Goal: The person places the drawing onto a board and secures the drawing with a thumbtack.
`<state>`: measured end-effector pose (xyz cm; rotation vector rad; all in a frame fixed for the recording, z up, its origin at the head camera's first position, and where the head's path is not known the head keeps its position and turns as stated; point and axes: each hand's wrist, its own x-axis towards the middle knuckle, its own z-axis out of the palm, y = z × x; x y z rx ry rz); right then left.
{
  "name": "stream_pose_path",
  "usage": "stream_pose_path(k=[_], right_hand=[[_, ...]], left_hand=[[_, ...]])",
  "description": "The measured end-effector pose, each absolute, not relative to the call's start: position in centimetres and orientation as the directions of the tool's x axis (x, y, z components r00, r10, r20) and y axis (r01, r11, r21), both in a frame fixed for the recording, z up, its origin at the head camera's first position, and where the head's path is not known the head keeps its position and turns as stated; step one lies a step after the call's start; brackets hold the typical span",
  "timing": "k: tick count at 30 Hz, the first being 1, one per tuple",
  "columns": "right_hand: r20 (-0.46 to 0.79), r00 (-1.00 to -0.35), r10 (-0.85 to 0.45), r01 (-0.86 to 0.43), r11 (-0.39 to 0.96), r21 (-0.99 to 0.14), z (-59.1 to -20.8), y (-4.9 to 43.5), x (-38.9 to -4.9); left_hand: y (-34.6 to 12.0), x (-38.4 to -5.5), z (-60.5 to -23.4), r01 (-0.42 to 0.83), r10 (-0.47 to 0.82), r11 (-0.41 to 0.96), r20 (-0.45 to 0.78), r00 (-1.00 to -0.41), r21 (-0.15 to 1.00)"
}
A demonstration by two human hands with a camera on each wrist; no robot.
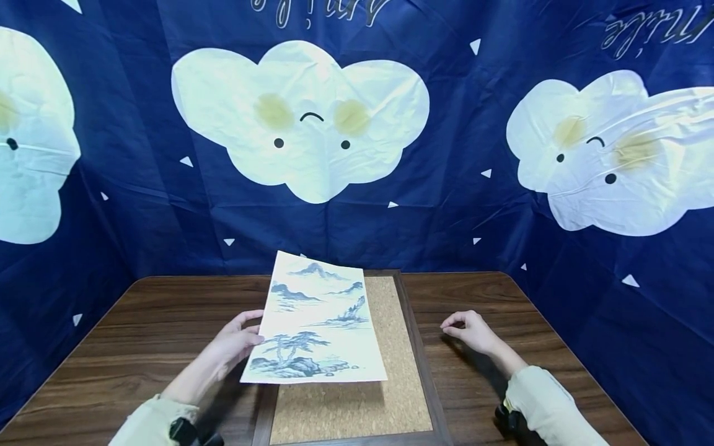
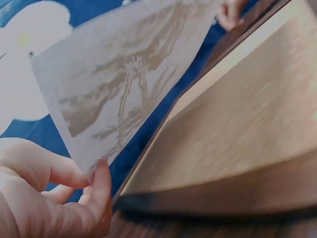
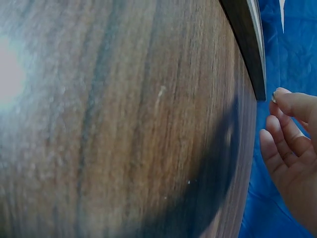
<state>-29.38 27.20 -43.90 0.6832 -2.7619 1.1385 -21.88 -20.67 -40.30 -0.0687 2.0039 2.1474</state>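
Observation:
My left hand (image 1: 237, 339) pinches a sheet of paper (image 1: 318, 322) by its left edge, between thumb and fingers. A blue ink landscape with mountains, trees and rocks is printed on it. The sheet is held above a framed cork board (image 1: 398, 347) and covers much of its left side in the head view. In the left wrist view the sheet's back shows the print faintly through. My right hand (image 1: 474, 331) hovers over the table right of the board, thumb and forefinger together. Between those tips, the right wrist view shows a tiny silvery piece (image 3: 274, 97), too small to make out.
The board lies in its dark wooden frame (image 1: 415, 334) on a brown wood-grain table (image 1: 167, 310). A blue cloth (image 1: 457, 235) with white clouds hangs behind and at both sides. Shadows of the hands and paper fall on the table and cork.

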Motion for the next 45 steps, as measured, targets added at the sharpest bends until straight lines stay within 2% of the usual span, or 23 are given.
stream_pose_path(k=[6,13,28,45], right_hand=[[0.237,-0.899,-0.369,-0.428,0.62,-0.657,-44.0,27.0,-29.4],[0.226,-0.9,-0.372,-0.42,0.608,-0.674,-43.9,26.7,-29.3],[0.201,-0.904,-0.379,-0.405,0.602,-0.688,-43.7,26.2,-29.3],[0.222,-0.881,-0.419,-0.444,0.562,-0.698,-43.0,25.6,-29.2]], left_hand=[[-17.0,-21.2,-40.5,-0.172,0.017,0.017,-0.173,-0.985,0.985],[-14.5,-20.6,-41.4,-0.159,-0.034,0.144,-0.156,-0.987,0.977],[-12.4,-19.7,-42.5,-0.1,-0.055,0.211,-0.091,-0.994,0.972],[-12.3,-19.4,-43.0,-0.095,-0.06,0.248,-0.082,-0.995,0.964]])
